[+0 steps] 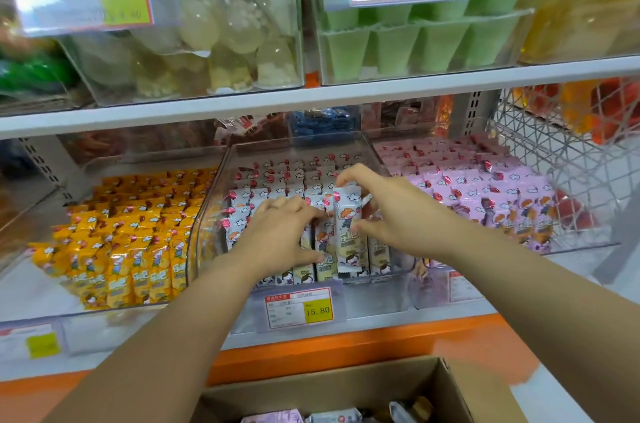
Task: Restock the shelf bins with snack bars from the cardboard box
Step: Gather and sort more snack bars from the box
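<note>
While the right hand [388,211] pinches one white snack bar [348,232] by its edges over the middle bin [207,214] and the left hand [277,232] presses its fingers on the neighbouring row [239,218], the bar should be seated squarely alongside, label forward.

On the shelf [467,315] we've got the middle bin [204,232] between the left bin [145,159] and right bin [581,242], snack bars [348,232] in each, cardboard box [346,384] down front, wire basket [554,159] far right.
</note>
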The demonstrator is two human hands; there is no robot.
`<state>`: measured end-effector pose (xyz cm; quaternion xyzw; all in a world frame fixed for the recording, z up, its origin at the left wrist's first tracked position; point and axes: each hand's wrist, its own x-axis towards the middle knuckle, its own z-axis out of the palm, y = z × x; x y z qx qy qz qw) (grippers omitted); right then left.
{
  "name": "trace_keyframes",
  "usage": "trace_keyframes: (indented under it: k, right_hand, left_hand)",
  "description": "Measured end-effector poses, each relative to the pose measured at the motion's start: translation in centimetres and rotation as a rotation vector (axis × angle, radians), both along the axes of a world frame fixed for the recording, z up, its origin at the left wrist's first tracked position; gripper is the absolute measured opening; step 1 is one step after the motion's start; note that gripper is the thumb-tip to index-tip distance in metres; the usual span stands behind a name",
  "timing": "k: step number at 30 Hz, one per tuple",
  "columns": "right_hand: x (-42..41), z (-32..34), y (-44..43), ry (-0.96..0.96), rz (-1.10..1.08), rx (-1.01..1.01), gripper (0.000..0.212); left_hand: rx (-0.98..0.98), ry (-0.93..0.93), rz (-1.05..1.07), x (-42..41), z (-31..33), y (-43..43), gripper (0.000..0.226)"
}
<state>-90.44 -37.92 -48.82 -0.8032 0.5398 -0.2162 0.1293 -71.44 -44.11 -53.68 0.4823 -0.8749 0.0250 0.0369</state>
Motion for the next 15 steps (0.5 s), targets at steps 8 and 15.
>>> trace_keyframes:
  k: [8,15]
  right_hand:
    - [1.5,-0.5,-1.4,0.094,-0.051,0.006,0.045]
    - [1.9,-0.5,-1.9,0.145,-0.110,-0.013,0.039]
  left_hand:
    - [0.041,0.112,-0.013,0.8,-0.5,0.4,0.054]
    - [0.088,0.166,0.018,1.2,0.1,0.9,0.050]
